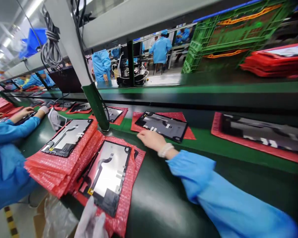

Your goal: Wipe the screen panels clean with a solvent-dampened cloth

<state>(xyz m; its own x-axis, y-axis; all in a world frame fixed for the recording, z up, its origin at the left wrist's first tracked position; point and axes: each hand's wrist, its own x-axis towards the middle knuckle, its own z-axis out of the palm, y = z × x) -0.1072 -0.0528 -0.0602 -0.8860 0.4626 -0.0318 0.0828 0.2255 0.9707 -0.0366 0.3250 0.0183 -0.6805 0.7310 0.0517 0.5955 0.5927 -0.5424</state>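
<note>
My right hand (151, 138), bare with a bead bracelet at the wrist, reaches out of a blue sleeve. Its fingers lie stretched against the near left edge of a dark metal panel (164, 127) that rests on a red bubble-wrap sheet (188, 134) on the green belt. My left hand (90, 221), in a white glove, shows at the bottom edge with its fingers apart. It touches the near end of another panel (108, 175) lying on red bubble wrap (124, 205). Left of that, a third panel (68, 137) tops a stack of red sheets (47, 172).
More panels on red sheets ride the belt: one at right (260, 135), several at the back left (114, 114). A green-footed grey post (95, 105) stands between the stacks. A co-worker's blue sleeve (7, 155) is at left. A green crate (228, 33) and red stacks (275, 62) sit beyond.
</note>
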